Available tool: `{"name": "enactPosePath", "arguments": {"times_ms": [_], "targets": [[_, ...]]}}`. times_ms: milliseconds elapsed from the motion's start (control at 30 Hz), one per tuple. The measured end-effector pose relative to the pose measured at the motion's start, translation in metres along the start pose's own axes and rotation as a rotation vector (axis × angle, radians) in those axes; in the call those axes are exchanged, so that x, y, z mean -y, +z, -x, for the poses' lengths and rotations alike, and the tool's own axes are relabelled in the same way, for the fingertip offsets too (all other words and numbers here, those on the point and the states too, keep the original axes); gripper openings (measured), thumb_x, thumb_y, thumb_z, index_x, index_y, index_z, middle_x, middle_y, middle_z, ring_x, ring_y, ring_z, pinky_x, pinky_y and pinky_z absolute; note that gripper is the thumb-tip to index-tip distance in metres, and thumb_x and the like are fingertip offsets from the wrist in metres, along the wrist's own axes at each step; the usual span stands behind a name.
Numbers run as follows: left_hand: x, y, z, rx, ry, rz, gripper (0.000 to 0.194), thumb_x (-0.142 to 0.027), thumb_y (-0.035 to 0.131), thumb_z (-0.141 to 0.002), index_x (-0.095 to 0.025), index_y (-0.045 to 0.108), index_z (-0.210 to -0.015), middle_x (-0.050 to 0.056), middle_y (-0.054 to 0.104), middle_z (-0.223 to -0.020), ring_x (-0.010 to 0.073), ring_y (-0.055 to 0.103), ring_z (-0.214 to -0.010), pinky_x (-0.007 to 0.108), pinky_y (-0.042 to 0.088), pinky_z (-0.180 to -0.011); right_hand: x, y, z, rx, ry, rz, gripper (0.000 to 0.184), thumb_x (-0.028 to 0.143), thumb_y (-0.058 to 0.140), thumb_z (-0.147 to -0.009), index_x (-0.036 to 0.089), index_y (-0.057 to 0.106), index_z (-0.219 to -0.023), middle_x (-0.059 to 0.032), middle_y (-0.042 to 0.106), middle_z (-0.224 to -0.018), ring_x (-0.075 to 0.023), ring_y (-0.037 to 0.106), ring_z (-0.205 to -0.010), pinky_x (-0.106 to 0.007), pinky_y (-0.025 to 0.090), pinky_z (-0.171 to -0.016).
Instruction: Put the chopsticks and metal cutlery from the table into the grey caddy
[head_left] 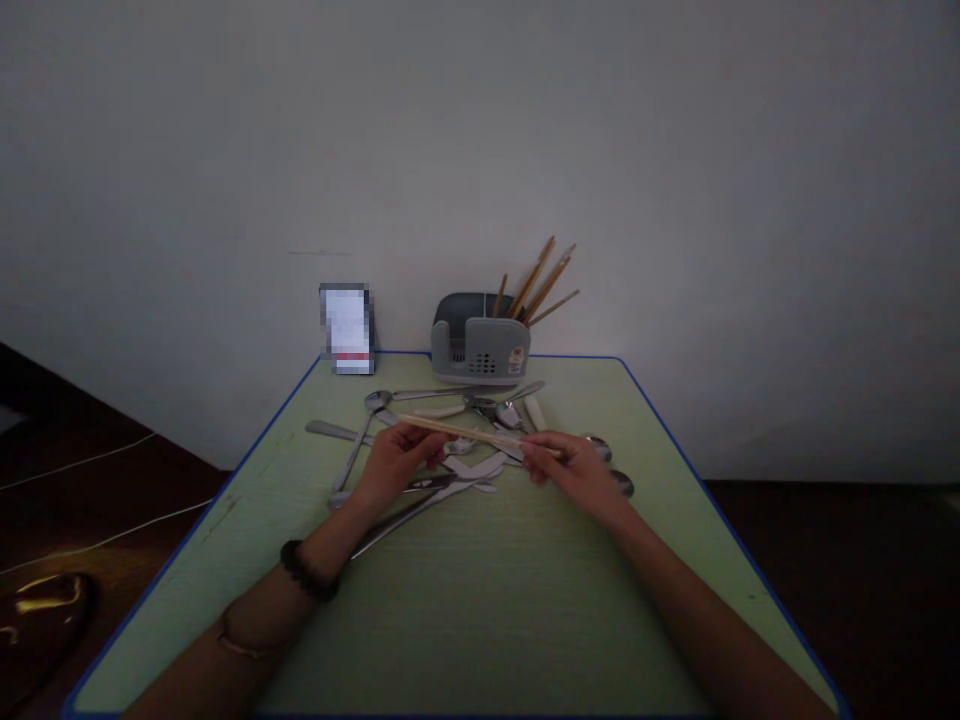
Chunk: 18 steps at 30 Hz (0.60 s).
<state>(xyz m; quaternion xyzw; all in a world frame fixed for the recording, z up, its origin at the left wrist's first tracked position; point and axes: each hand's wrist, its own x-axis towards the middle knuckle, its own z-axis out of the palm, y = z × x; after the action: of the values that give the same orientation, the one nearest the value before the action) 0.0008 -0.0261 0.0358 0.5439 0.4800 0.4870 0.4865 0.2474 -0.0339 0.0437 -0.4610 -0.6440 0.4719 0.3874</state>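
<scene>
So the left hand (401, 460) and right hand (574, 465) both pinch some pale chopsticks (480, 433) above the scattered cutlery (484, 467). Long axis runs mostly crosswise, right end lower in view. Blue table edge (705, 484) sits well outside both hands, roomiest nearside.

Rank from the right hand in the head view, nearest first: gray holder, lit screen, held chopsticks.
1. Held chopsticks: gripped in the right hand, extending left.
2. Gray holder: beyond the hand, somewhat left.
3. Lit screen: back left, past the holder's left side.
</scene>
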Motion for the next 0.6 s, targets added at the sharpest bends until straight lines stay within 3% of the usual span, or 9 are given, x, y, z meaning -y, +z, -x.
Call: {"name": "enactPosePath", "arguments": {"times_ms": [133,333,500,600], "targets": [[0.000,0.002,0.001,-0.007,0.007,0.042,0.031,-0.043,0.072,-0.067,-0.013,0.065,-0.073,0.001,0.064,-0.055,0.0107,0.054,-0.046,0.021,0.046,-0.046,0.001,0.005,0.002,0.061,-0.029,0.071,0.031,0.046,0.057,-0.082,0.017,0.069,-0.087,-0.0014,0.065,-0.066,-0.0108,0.055,-0.051,-0.023,0.045,-0.050],[0.007,0.001,0.000,-0.025,0.058,0.232,0.034,-0.047,0.063,-0.078,-0.014,0.060,-0.082,0.005,0.067,-0.079,0.0105,0.058,-0.055,0.020,0.046,-0.046,-0.002,0.004,0.002,0.062,-0.045,0.110,0.038,0.044,0.055,-0.084,0.017,0.066,-0.108,-0.0006,0.063,-0.064,-0.0109,0.052,-0.050,-0.022,0.042,-0.048],[0.009,0.000,-0.001,-0.009,0.056,0.225,0.031,-0.045,0.063,-0.078,-0.014,0.059,-0.080,0.003,0.064,-0.077,0.0096,0.057,-0.055,0.020,0.046,-0.046,0.000,0.006,0.004,0.074,-0.125,0.212,0.031,0.045,0.054,-0.085,0.020,0.067,-0.097,0.0031,0.055,-0.055,-0.0104,0.046,-0.047,-0.022,0.033,-0.044],[0.010,0.000,-0.002,-0.025,0.052,0.208,0.034,-0.047,0.064,-0.077,-0.015,0.057,-0.079,0.002,0.063,-0.073,0.0098,0.056,-0.053,0.021,0.045,-0.046,0.003,0.007,0.005,0.096,-0.162,0.237,0.029,0.045,0.053,-0.086,0.020,0.067,-0.084,0.0021,0.055,-0.058,-0.0111,0.047,-0.051,-0.022,0.035,-0.047]]}}
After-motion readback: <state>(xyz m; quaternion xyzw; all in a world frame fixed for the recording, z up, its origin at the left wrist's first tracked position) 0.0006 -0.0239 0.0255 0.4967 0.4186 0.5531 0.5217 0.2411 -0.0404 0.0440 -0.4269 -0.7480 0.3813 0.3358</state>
